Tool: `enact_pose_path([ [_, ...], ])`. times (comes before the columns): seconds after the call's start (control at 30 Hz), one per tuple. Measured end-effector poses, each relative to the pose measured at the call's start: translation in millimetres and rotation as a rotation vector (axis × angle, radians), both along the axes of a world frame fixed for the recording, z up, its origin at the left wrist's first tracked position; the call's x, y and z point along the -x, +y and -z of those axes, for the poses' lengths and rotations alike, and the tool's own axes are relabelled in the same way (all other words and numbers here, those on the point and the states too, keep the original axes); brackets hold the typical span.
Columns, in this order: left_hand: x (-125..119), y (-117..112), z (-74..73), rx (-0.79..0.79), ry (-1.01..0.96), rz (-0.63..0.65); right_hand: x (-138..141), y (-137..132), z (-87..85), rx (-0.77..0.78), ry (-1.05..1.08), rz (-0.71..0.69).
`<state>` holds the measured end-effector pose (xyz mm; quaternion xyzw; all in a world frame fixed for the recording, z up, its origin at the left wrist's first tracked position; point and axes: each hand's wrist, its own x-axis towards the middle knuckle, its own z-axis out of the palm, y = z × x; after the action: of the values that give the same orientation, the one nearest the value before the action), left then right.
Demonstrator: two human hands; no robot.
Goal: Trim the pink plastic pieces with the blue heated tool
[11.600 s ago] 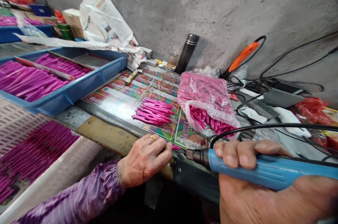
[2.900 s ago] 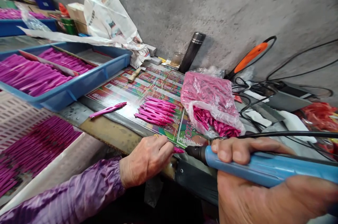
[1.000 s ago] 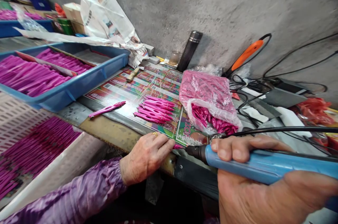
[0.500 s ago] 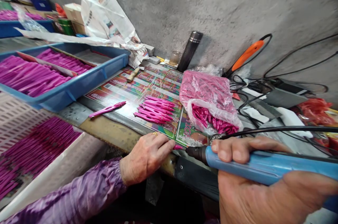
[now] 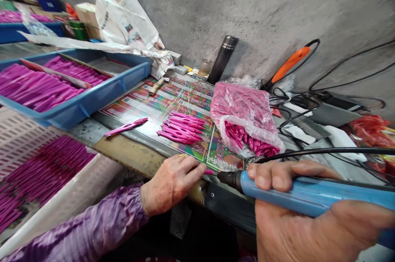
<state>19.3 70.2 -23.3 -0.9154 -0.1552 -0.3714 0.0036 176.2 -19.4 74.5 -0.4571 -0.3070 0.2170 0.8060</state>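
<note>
My right hand [image 5: 286, 208] grips a blue-handled corded electric tool [image 5: 308, 193], with its dark metal nose [image 5: 228, 179] pointing left. The nose sits just right of a small magenta piece [image 5: 209, 172], which pokes out from under the fingertips of my left hand [image 5: 173, 184]. That hand presses at the near edge of a printed mat [image 5: 188, 97]. Behind it, a pile of slender magenta pieces [image 5: 180, 128] lies on the mat. A single similar piece [image 5: 126, 127] lies further left. The held piece is mostly hidden by my fingers.
A blue tray [image 5: 123, 85] of magenta pieces stands left of the mat, above a white perforated crate [image 5: 70, 175] holding more. To the right lies a plastic bag of pink pieces [image 5: 243, 118], then tangled black cables [image 5: 293, 103]. A concrete wall [image 5: 247, 3] rises behind.
Compared with the oldest frame, a single magenta piece lies on the mat left of the pile. Over the last second, my hands have barely moved.
</note>
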Motion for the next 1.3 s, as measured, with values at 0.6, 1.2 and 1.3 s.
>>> enact_pose_path([
  [0.6, -0.2, -0.1, 1.7, -0.007, -0.008, 0.000, -5.7, -0.6, -1.7, -0.016, -0.106, -0.042],
  [1.2, -1.2, -0.8, 1.0, 0.016, -0.060, 0.003, -6.3, -0.5, 1.0, -0.010, -0.104, -0.027],
  [1.3, -0.1, -0.8, 0.5, -0.006, -0.032, 0.010, -6.3, -2.8, 1.9, -0.010, -0.102, -0.023],
])
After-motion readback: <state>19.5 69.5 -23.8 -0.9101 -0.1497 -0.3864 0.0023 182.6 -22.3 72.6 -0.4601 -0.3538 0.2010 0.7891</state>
